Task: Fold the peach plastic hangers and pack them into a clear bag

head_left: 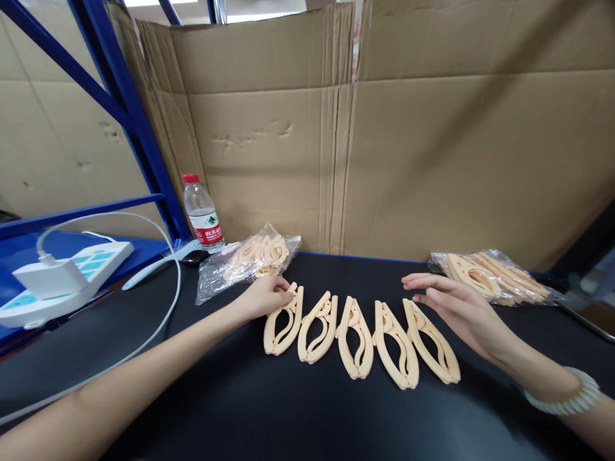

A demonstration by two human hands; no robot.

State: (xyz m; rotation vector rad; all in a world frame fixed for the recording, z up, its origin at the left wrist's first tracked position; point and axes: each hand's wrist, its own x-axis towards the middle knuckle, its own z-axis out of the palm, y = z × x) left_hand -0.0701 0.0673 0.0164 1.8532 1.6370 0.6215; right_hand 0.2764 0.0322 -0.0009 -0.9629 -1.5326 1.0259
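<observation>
Several beige folding clothes hangers lie folded in a slightly curved row on the black tabletop. My left hand (269, 296) closes its fingers on the upper end of the leftmost folding hanger (269, 333); the fingertips are partly hidden. To the right, my right hand (456, 307) hovers open with fingers stretched out, just above the top of the rightmost folding hanger (449, 362). Between them lie a second hanger (303, 342), a middle hanger (368, 349) and another hanger (410, 368), tilted at slightly different angles.
Behind the row sit a clear bag of hanger parts (262, 253) at left and another bag (500, 275) at right. A water bottle (204, 214), a power strip (103, 259) and a white cable (177, 269) are on the left. Cardboard (269, 147) walls the back.
</observation>
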